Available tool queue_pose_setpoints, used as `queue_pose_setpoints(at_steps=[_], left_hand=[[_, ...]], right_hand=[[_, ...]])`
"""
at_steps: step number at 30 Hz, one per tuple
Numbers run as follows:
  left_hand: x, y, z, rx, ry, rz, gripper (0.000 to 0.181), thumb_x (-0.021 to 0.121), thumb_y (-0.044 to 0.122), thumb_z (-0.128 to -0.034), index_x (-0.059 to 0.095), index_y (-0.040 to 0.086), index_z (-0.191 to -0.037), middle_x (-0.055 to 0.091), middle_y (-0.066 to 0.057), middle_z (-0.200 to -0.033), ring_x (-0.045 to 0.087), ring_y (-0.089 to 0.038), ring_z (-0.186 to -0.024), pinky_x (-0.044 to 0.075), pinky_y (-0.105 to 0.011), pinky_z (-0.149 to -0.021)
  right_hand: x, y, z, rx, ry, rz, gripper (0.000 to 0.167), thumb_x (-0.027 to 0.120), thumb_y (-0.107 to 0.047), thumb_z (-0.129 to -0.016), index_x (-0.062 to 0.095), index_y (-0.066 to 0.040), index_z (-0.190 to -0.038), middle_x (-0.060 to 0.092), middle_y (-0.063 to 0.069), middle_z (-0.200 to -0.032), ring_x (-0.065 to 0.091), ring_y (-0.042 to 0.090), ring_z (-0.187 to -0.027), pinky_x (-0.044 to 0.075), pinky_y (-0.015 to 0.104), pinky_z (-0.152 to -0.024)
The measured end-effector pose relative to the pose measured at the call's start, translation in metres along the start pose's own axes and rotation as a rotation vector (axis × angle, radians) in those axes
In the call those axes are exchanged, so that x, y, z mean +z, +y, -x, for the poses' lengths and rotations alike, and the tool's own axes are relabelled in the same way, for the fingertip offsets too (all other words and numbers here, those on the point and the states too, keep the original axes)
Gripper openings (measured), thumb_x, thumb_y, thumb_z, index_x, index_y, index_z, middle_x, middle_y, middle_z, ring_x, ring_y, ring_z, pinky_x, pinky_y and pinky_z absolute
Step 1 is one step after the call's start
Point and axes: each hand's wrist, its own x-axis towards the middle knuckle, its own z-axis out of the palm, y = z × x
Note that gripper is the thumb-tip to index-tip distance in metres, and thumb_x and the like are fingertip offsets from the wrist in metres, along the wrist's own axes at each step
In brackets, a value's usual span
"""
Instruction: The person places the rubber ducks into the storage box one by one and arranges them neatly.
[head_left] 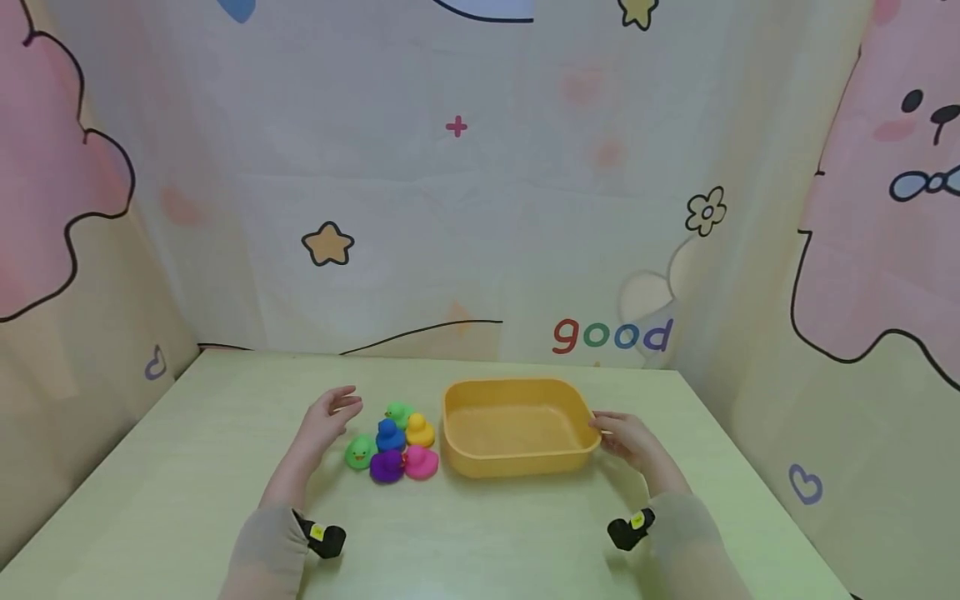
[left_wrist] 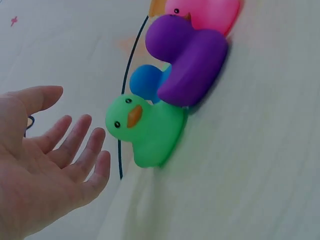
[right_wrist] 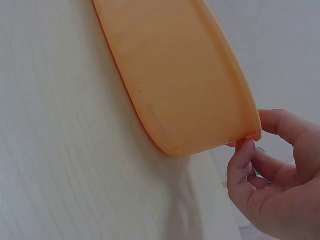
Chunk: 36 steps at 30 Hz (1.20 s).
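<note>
Several rubber ducks stand grouped on the table: a light green duck (head_left: 361,452) (left_wrist: 152,132), a purple duck (head_left: 387,467) (left_wrist: 195,65), a pink duck (head_left: 422,462), a blue duck (head_left: 388,437), a yellow duck (head_left: 420,431) and another green duck (head_left: 399,412). Left of them my left hand (head_left: 327,418) (left_wrist: 60,155) hovers with relaxed, spread fingers, touching none. An orange-yellow basin (head_left: 517,462) (right_wrist: 175,80) sits right of the ducks, its inside bare. My right hand (head_left: 626,437) (right_wrist: 275,175) pinches its right rim between thumb and fingers.
The pale table (head_left: 465,542) ends at a cloth backdrop (head_left: 450,233) printed with stars, a flower and letters. Cloth walls also stand at the left and right. Both sleeved wrists carry small black cameras (head_left: 326,540).
</note>
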Motion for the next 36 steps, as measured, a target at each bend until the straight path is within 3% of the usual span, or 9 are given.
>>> queue_pose_setpoints(at_steps=[5, 15, 21, 24, 27, 30, 36], left_hand=[[-0.001, -0.011, 0.003, 0.005, -0.073, -0.06, 0.055, 0.053, 0.018, -0.1004, 0.034, -0.004, -0.147, 0.046, -0.029, -0.143, 0.045, -0.043, -0.132, 0.045, -0.053, -0.103], [-0.012, -0.02, 0.004, -0.018, -0.211, -0.089, 0.066, 0.064, 0.024, -0.0949, 0.034, 0.001, -0.149, 0.042, -0.024, -0.148, 0.041, -0.043, -0.135, 0.043, -0.056, -0.103], [-0.019, -0.026, 0.008, 0.04, -0.308, -0.107, 0.072, 0.071, 0.02, -0.0889, 0.035, -0.003, -0.147, 0.042, -0.028, -0.146, 0.04, -0.047, -0.134, 0.036, -0.059, -0.109], [-0.021, -0.027, 0.01, 0.057, -0.362, -0.106, 0.075, 0.074, 0.016, -0.0854, 0.035, -0.005, -0.146, 0.041, -0.03, -0.147, 0.038, -0.05, -0.135, 0.03, -0.062, -0.111], [-0.021, -0.027, 0.012, 0.06, -0.392, -0.11, 0.077, 0.076, 0.012, -0.0826, 0.036, -0.004, -0.146, 0.039, -0.029, -0.148, 0.035, -0.05, -0.136, 0.027, -0.064, -0.112], [-0.02, -0.029, 0.013, 0.08, -0.4, -0.124, 0.075, 0.077, 0.009, -0.0811, 0.039, -0.005, -0.145, 0.04, -0.028, -0.148, 0.037, -0.048, -0.135, 0.028, -0.063, -0.112], [-0.018, -0.034, 0.013, 0.105, -0.379, -0.151, 0.068, 0.077, 0.006, -0.0797, 0.047, -0.005, -0.14, 0.046, -0.026, -0.144, 0.043, -0.042, -0.13, 0.033, -0.056, -0.112]], right_hand=[[-0.005, 0.007, -0.003, 0.019, -0.082, -0.143, 0.059, 0.055, -0.004, -0.095, 0.03, 0.014, -0.145, 0.06, 0.004, -0.111, 0.054, 0.007, -0.079, 0.052, 0.015, -0.07], [-0.009, 0.017, -0.007, 0.09, -0.133, -0.332, 0.066, 0.056, 0.001, -0.093, 0.025, 0.006, -0.151, 0.062, -0.003, -0.099, 0.063, 0.008, -0.083, 0.056, 0.018, -0.077], [-0.006, 0.024, -0.004, 0.062, -0.164, -0.396, 0.065, 0.055, 0.0, -0.095, 0.024, 0.004, -0.152, 0.067, -0.005, -0.096, 0.065, 0.005, -0.082, 0.056, 0.017, -0.078], [-0.003, 0.029, -0.002, 0.057, -0.18, -0.466, 0.05, 0.054, 0.0, -0.096, 0.043, -0.003, -0.144, 0.068, -0.005, -0.096, 0.066, 0.006, -0.082, 0.056, 0.017, -0.077], [-0.001, 0.033, -0.001, 0.054, -0.214, -0.552, 0.03, 0.053, 0.0, -0.096, 0.065, -0.017, -0.118, 0.07, -0.004, -0.096, 0.067, 0.006, -0.083, 0.056, 0.016, -0.078], [0.001, 0.037, 0.0, 0.033, -0.247, -0.634, 0.032, 0.051, 0.001, -0.097, 0.07, -0.024, -0.096, 0.071, -0.004, -0.095, 0.067, 0.005, -0.081, 0.055, 0.014, -0.076], [0.007, 0.051, 0.007, -0.041, -0.447, -0.938, 0.041, 0.035, 0.004, -0.102, 0.071, -0.015, -0.108, 0.07, 0.002, -0.1, 0.068, 0.008, -0.086, 0.055, 0.013, -0.074]])
